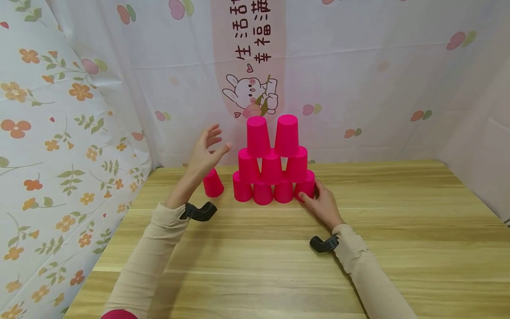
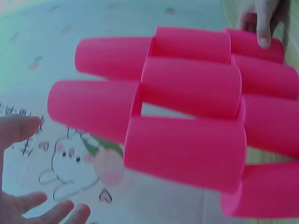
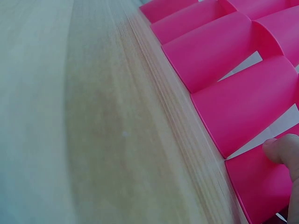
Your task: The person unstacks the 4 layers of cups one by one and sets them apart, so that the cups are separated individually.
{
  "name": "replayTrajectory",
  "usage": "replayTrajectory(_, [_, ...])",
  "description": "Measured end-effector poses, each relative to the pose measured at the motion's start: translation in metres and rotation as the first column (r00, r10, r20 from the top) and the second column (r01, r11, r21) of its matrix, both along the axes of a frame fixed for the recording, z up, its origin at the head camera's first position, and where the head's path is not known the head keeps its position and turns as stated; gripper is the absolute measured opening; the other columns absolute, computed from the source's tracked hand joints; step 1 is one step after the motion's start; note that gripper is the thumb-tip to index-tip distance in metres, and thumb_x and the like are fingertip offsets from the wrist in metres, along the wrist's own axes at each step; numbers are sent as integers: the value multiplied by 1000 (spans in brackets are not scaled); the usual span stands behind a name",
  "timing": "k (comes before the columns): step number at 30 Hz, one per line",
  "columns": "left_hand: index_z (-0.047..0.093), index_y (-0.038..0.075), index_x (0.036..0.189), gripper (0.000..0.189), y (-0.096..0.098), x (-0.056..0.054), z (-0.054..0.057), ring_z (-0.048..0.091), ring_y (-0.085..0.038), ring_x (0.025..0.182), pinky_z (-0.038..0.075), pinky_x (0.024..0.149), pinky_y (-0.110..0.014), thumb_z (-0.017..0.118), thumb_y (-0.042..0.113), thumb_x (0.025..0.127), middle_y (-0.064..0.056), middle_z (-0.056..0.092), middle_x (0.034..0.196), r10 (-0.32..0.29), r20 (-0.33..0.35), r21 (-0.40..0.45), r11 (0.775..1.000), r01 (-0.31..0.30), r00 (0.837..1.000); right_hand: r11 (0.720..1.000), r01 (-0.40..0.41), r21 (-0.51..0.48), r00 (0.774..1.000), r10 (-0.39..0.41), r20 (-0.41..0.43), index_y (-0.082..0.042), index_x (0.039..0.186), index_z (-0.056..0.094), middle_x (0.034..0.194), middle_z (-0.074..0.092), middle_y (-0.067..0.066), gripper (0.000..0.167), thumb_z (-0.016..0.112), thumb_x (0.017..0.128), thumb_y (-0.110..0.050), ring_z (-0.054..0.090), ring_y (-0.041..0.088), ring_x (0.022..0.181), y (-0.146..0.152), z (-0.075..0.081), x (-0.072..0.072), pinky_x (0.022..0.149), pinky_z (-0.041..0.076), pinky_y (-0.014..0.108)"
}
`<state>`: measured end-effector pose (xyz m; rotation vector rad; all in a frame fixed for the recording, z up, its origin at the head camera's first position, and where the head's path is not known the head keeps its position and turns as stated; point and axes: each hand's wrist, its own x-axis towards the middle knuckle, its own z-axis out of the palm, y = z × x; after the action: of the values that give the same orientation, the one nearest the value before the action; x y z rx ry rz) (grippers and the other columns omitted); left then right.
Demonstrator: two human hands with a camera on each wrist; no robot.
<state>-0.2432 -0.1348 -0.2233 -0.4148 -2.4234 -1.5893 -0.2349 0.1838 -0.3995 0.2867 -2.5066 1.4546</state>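
Note:
Pink plastic cups stand upside down in a stacked pyramid. Two cups make the top tier, three the middle tier, several the bottom tier. My left hand is raised left of the top tier, fingers spread and apart from the cups; its fingers also show in the left wrist view. My right hand grips the bottom tier's rightmost cup, thumb on the front and fingers round its right side. In the right wrist view the thumb lies on that cup.
Another inverted pink cup stands left of the pyramid, partly behind the left wrist. A dark pink round thing shows at the bottom edge. The wooden table ends at a patterned cloth behind the pyramid.

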Motion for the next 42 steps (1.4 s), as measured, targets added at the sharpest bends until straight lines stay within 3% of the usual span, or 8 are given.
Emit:
replayTrajectory(5, [32,13,142,69,13,-6,-3,47,-27,118,39,95,-48,66,25,84,-10,44,136,-16,-64,-7,1000,15,998,1000,-1,0,1000,1,4,2,129,45,116,58,21,59,69,83,-26,55,33,105,0,-1,-1,89,45,45])
replayTrajectory(17, [26,11,143,79,54,-19,-2,40,-21,122,37,98,-43,70,27,79,-9,41,136,-61,-113,-4,998,61,992,1000,13,25,1000,-13,17,0,130,46,116,58,20,59,68,84,-30,55,32,105,-1,-5,-3,89,44,44])
replayTrajectory(24, [34,4,130,64,62,-22,-6,43,-22,117,36,96,-47,71,14,79,-11,48,125,-102,-159,9,994,105,982,1000,14,21,1000,-14,21,1,130,45,117,57,20,60,68,84,-31,54,32,106,-1,-4,-4,90,44,44])
replayTrajectory(29, [34,4,132,65,63,-24,-8,45,-23,116,40,95,-41,71,12,79,-12,48,125,-111,-171,16,993,116,979,1000,12,12,1000,-12,15,1,130,45,118,57,20,59,68,84,-29,54,32,107,-1,-4,-5,91,43,44])
replayTrajectory(33, [33,2,132,64,65,-20,-5,46,-26,116,43,95,-38,69,9,80,-14,47,126,-134,-153,33,989,141,979,1000,12,18,1000,-12,12,1,129,46,117,58,20,59,68,84,-30,54,32,106,0,-4,-5,90,44,44])
replayTrajectory(39, [33,-5,131,61,71,-1,12,44,-34,117,41,96,-43,66,3,81,-23,46,126,-157,-159,43,985,166,975,1000,8,9,1000,-8,14,1,131,44,117,57,20,61,68,84,-31,54,33,106,1,-4,-5,89,44,45])
replayTrajectory(42, [32,-4,132,62,71,-5,9,45,-33,116,42,95,-41,66,3,80,-21,46,126,-148,-170,53,986,158,974,1000,5,18,1000,-6,12,1,132,44,118,57,20,62,68,84,-31,54,33,107,2,-4,-5,90,44,45])
